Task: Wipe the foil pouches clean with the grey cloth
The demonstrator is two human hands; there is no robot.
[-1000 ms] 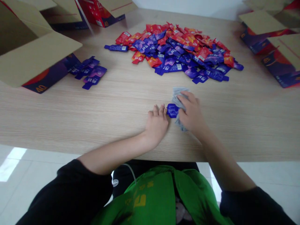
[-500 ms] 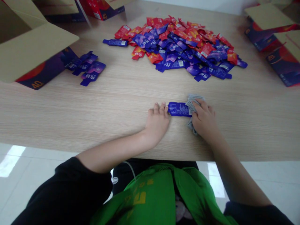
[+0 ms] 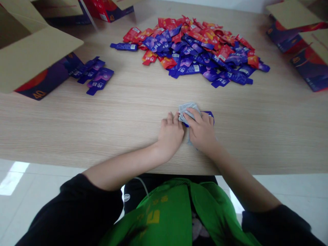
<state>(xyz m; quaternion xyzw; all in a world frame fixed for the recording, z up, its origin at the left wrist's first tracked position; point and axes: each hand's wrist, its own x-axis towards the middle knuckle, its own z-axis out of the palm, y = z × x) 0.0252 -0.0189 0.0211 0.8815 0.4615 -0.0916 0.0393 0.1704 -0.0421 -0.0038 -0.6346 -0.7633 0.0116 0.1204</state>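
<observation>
On the table in front of me lies a flat blue packet [image 3: 210, 113], mostly covered; only its right end and a sliver near its left end show. My left hand [image 3: 170, 135] rests palm down at the packet's left end, its fingertips pinning that end to the tabletop. Bunched under the fingers of my right hand [image 3: 203, 135] is a grey cloth [image 3: 189, 107], pressed on the packet close to my left fingertips. Part of the cloth trails below the right hand.
A heap of red and blue packets [image 3: 194, 51] is spread at the back of the table [image 3: 115, 126]. Several blue packets [image 3: 101, 79] lie beside an open carton [image 3: 43, 82] on the left. More cartons stand at back left [image 3: 110, 12] and at right [image 3: 310, 68].
My right hand has slid the cloth leftward along the packet, from its right end to near my left fingers. The packet's right end is now uncovered. My left hand has stayed in place.
</observation>
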